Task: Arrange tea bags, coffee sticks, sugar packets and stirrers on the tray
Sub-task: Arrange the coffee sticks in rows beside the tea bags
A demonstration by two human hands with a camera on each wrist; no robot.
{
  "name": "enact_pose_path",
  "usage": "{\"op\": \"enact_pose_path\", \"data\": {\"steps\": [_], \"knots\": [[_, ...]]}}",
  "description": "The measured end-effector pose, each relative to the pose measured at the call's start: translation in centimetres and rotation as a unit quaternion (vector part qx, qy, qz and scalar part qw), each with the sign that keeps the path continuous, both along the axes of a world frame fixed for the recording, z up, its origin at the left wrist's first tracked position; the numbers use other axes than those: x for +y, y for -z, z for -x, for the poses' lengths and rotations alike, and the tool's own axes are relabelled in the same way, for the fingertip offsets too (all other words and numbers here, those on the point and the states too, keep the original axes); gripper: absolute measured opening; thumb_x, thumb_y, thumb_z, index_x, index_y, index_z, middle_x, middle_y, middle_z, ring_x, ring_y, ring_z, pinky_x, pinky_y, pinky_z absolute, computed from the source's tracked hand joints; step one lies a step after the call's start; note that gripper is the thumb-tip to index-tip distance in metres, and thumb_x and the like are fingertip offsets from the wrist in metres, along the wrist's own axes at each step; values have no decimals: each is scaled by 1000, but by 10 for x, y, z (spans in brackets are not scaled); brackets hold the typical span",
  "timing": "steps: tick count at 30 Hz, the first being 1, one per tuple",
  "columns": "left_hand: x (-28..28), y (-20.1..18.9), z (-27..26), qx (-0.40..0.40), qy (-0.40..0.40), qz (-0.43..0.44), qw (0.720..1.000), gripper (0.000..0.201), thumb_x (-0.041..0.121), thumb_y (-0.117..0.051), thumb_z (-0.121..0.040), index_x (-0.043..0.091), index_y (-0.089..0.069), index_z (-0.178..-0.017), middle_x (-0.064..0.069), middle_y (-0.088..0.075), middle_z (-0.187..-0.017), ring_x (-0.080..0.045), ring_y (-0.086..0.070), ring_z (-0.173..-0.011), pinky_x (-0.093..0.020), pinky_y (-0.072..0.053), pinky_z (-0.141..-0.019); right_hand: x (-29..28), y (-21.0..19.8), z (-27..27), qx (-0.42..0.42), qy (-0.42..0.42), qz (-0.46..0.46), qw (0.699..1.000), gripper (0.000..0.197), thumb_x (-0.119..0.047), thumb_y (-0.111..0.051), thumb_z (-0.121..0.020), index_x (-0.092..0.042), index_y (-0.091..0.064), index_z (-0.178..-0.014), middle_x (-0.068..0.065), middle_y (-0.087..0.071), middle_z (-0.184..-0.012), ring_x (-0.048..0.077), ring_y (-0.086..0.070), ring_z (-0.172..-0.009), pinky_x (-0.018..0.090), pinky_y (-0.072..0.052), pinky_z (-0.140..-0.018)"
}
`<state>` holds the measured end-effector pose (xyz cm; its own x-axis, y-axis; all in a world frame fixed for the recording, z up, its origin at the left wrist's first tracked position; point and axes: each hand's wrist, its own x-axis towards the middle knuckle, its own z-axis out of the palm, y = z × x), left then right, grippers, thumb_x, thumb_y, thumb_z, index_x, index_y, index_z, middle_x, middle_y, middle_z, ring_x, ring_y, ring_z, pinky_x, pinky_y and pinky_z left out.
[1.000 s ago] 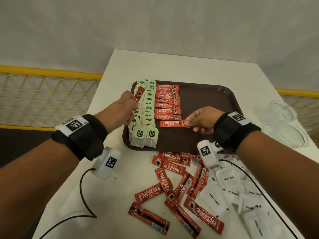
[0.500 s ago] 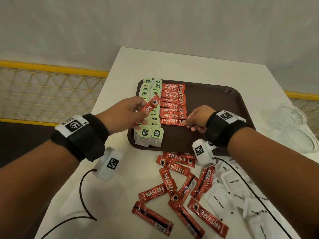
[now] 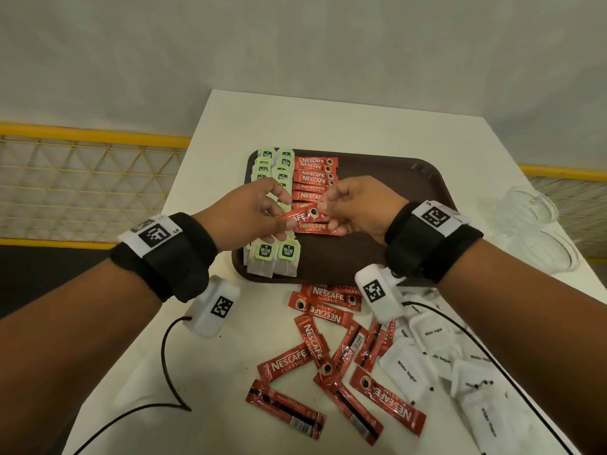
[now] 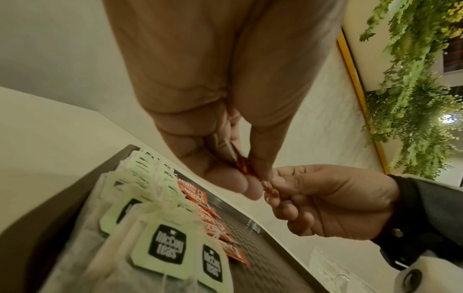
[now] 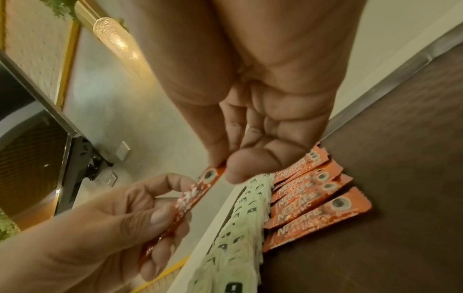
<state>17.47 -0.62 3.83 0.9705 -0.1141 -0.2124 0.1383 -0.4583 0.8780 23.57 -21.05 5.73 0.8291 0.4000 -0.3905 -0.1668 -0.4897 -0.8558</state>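
A brown tray (image 3: 404,178) carries two columns of green-tagged tea bags (image 3: 275,254) on its left and a column of red coffee sticks (image 3: 314,178) beside them. Just above the near end of that column, both hands hold one red coffee stick (image 3: 300,216). My left hand (image 3: 279,221) grips its left part between thumb and fingers. My right hand (image 3: 325,211) pinches the end printed with the cup. In the right wrist view the thumb and forefinger pinch the coffee stick (image 5: 192,192) above the coffee sticks (image 5: 313,200) laid on the tray. In the left wrist view the coffee stick (image 4: 241,167) is mostly hidden by fingers.
Several loose coffee sticks (image 3: 320,351) lie scattered on the white table (image 3: 295,119) in front of the tray. White sugar packets (image 3: 423,359) are piled at the near right. Clear glass cups (image 3: 532,224) stand right of the tray. The tray's right half is bare.
My left hand carried its coffee stick rightward from above the tea bags. My right hand let go of the stick it laid on the tray and took the carried stick's end.
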Motion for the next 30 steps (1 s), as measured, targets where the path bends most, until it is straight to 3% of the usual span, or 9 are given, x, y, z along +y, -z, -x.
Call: {"op": "enact_pose_path", "data": {"steps": [4, 9, 14, 19, 22, 24, 28, 30], "knots": [[-8, -2, 0, -27, -7, -12, 1000, 34, 30, -69, -91, 24, -51, -119, 1, -68, -102, -15, -69, -91, -31, -59, -76, -16, 0, 3, 20, 57, -29, 998, 10, -8, -62, -92, -4, -65, -100, 7, -64, -76, 12, -59, -62, 21, -52, -56], [3, 0, 8, -66, -44, -48, 996, 33, 38, -62, -94, 27, -49, -122, 8, -56, -120, -7, -58, -102, -31, -55, -82, -46, 7, 12, 73, 126, 23, 989, 13, -8, -53, -97, -6, -65, -99, 5, -64, -75, 10, -58, -62, 20, -47, -55], [22, 5, 20, -62, -60, -33, 996, 31, 38, -62, -94, 27, -51, -121, 9, -56, -121, -9, -58, -103, -28, -51, -81, -43, 18, 22, 131, 173, 86, 972, 13, -11, -51, -99, -8, -64, -99, 5, -61, -78, 10, -54, -62, 20, -43, -55], [38, 9, 33, -55, -66, -26, 996, 28, 38, -63, -93, 28, -53, -118, 10, -57, -121, -19, -62, -101, -39, -53, -87, -18, 17, 14, 154, 153, 193, 957, 12, -14, -52, -99, -6, -60, -98, 5, -56, -76, 11, -49, -61, 20, -41, -59], [45, 9, 38, -51, -67, -25, 996, 28, 37, -63, -93, 27, -53, -118, 9, -57, -122, -17, -62, -93, -41, -55, -85, -11, 20, 6, 147, 146, 209, 956, 17, -16, -57, -96, -5, -62, -109, 6, -58, -77, 11, -50, -62, 21, -42, -59], [48, 9, 41, -51, -67, -28, 996, 27, 37, -63, -93, 28, -53, -117, 8, -57, -121, -15, -59, -88, -41, -55, -84, -7, 22, 2, 150, 149, 217, 953, 21, -17, -59, -95, -6, -62, -112, 5, -59, -77, 11, -51, -62, 21, -42, -59], [48, 9, 45, -49, -62, -54, 995, 27, 39, -62, -93, 28, -55, -117, 9, -60, -115, -23, -61, -93, -38, -54, -85, -3, 26, -2, 161, 154, 239, 945, 20, -22, -61, -94, -9, -61, -110, 3, -57, -75, 11, -50, -61, 21, -41, -58], [44, 8, 47, -49, -55, -69, 995, 26, 39, -61, -94, 27, -57, -116, 8, -61, -112, -18, -60, -88, -33, -52, -81, -3, 26, -2, 160, 152, 249, 943, 17, -23, -61, -94, -10, -61, -103, 3, -56, -74, 11, -49, -61, 21, -41, -56]]}}
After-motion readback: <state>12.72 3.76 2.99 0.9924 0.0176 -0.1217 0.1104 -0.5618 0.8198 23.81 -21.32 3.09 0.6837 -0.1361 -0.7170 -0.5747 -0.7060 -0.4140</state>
